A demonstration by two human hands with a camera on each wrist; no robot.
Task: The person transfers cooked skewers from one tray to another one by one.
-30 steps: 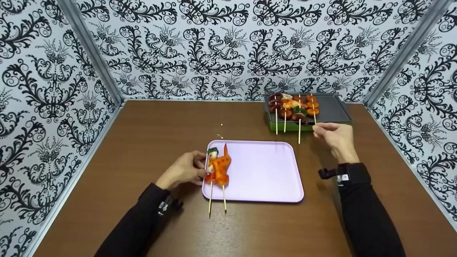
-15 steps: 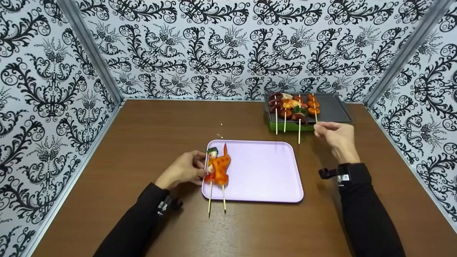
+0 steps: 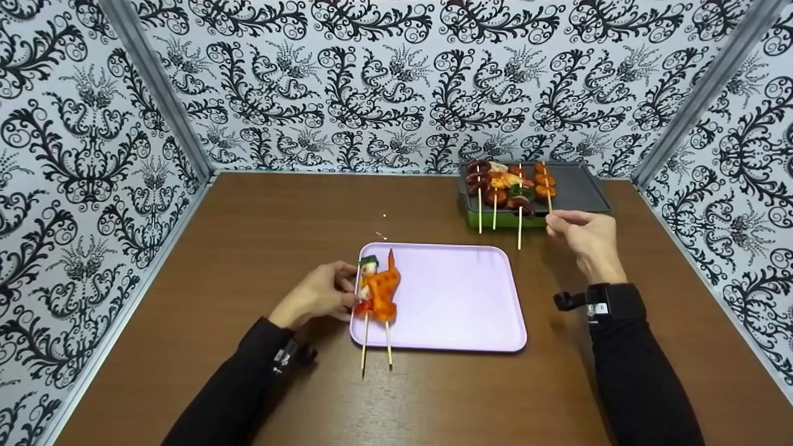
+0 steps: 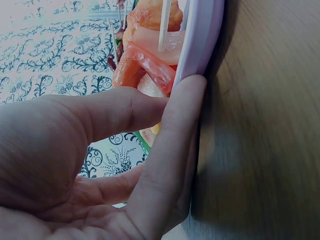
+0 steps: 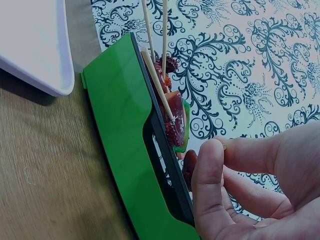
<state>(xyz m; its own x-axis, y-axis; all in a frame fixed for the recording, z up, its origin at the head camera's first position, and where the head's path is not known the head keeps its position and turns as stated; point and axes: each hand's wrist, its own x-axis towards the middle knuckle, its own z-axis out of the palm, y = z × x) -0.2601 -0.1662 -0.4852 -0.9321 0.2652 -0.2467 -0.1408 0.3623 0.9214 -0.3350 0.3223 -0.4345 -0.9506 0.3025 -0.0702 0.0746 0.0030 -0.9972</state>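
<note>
Pinching the stick end of the rightmost skewer [image 3: 545, 186], the right hand [image 3: 585, 238] has thumb and forefinger closed on it at the near edge of the green grill [image 3: 588, 192], far right on the counter [image 3: 248, 217]. Over at the pink tray [image 3: 452, 297], the left hand [image 3: 316, 294] curls its fingers [image 4: 170, 150] against the tray's left rim, touching the two skewers [image 3: 376, 291] lying there.

The right hand [image 3: 585, 238] is shifted slightly toward the grill [image 3: 582, 189], and the rightmost skewer [image 3: 545, 186] pinched in it is pushed a little farther onto the plate.
</note>
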